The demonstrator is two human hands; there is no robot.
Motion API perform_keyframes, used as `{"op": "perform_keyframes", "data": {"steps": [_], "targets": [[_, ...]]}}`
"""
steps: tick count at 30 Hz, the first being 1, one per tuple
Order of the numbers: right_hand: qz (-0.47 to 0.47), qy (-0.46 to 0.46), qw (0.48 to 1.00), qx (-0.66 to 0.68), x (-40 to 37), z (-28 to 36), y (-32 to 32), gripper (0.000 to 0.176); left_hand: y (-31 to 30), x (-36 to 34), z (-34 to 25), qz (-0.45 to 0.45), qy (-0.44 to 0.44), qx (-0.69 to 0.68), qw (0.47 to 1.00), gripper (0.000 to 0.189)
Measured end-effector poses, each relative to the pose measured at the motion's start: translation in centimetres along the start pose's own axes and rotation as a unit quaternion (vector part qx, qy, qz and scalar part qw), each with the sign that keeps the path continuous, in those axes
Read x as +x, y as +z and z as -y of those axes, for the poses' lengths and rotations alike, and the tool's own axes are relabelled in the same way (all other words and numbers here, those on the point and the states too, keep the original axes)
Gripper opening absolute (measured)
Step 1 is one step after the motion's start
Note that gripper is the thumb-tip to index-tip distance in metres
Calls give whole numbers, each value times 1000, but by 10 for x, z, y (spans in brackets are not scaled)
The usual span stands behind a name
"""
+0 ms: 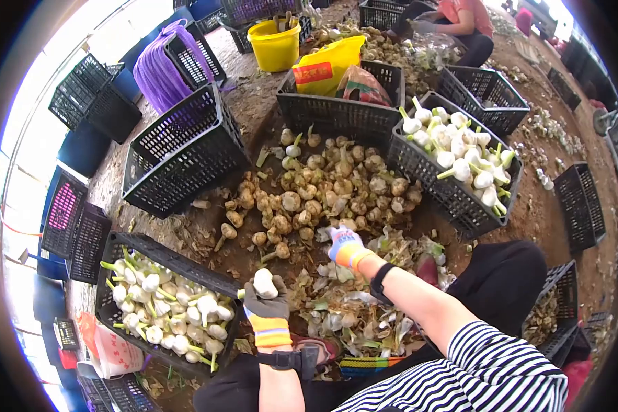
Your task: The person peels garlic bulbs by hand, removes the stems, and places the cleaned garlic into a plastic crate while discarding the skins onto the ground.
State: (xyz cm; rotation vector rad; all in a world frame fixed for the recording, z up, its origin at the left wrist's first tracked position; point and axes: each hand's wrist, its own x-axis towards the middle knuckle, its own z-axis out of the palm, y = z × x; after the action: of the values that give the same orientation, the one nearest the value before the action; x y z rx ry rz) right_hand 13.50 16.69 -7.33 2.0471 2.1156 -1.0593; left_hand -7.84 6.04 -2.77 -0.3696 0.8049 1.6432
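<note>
A peeled white garlic bulb [265, 283] is in my left hand [266, 309], which wears a grey glove with a striped cuff, at the right edge of the lower left crate. My right hand [346, 246], in a white and orange glove, reaches to the near edge of a pile of unpeeled brown bulbs [312, 196]; its fingertips are too unclear to show what they hold. Loose skins and stalks [343, 309] lie between my hands. White bulbs [154, 292] fill the lower left crate, and more white bulbs [460, 147] fill the crate at the upper right.
Black crates [185, 154] stand around the pile. One holds a yellow bag [329, 65]. Behind are a yellow bucket [276, 47] and purple rope [159, 72]. Another person [460, 24] sits at the top right. A pale bucket [113, 350] stands at the lower left.
</note>
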Motion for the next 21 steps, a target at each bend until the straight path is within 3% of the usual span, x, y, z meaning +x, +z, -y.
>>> {"op": "perform_keyframes", "data": {"steps": [2, 3, 4, 6, 7, 8, 10, 11, 12, 15, 17, 18, 19, 20, 21], "targets": [[-28, -2, 998, 50, 35, 10, -2, 48, 43, 16, -19, -14, 63, 35, 997, 20], [-44, -1, 999, 18, 52, 19, -1, 46, 81, 14, -31, 50, 106, 22, 993, 28], [-46, -7, 999, 23, 66, 28, -3, 46, 108, 22, -47, 222, 178, 95, 954, 39], [-151, -61, 986, -24, 94, 44, -10, 48, 170, 5, -78, 338, 244, 125, 900, 39], [-173, -77, 982, -7, 118, 48, -4, 50, 187, -2, -85, 287, 241, 95, 922, 39], [-135, -76, 988, 14, 132, 57, -8, 53, 196, -2, -91, 234, 238, 68, 940, 39], [-29, -93, 995, 13, 161, 70, -6, 54, 175, 8, -87, 257, 245, 114, 928, 38], [45, -58, 997, -13, 174, 76, -5, 55, 158, 13, -79, 281, 247, 154, 915, 37], [38, -17, 999, -32, 174, 79, -5, 66, 144, 16, -66, 263, 204, 125, 935, 34], [60, 1, 998, -32, 174, 78, -1, 62, 104, 21, -21, 111, 168, 198, 959, 36], [-31, -25, 992, 116, 149, 65, -1, 57, 64, 37, 1, 89, 139, 213, 963, 41], [-127, -90, 966, 207, 137, 53, 17, 55, 50, 46, 11, 75, 116, 231, 963, 46], [-119, -127, 937, 304, 99, 58, 6, 54, 44, 52, 20, 49, 56, 197, 978, 51], [-99, -240, 880, 398, 67, 61, -2, 55, 42, 53, 27, 23, -5, 163, 986, 56], [-25, -290, 767, 572, 43, 66, 5, 51, 55, 35, 32, 145, -34, 167, 975, 64]]}}
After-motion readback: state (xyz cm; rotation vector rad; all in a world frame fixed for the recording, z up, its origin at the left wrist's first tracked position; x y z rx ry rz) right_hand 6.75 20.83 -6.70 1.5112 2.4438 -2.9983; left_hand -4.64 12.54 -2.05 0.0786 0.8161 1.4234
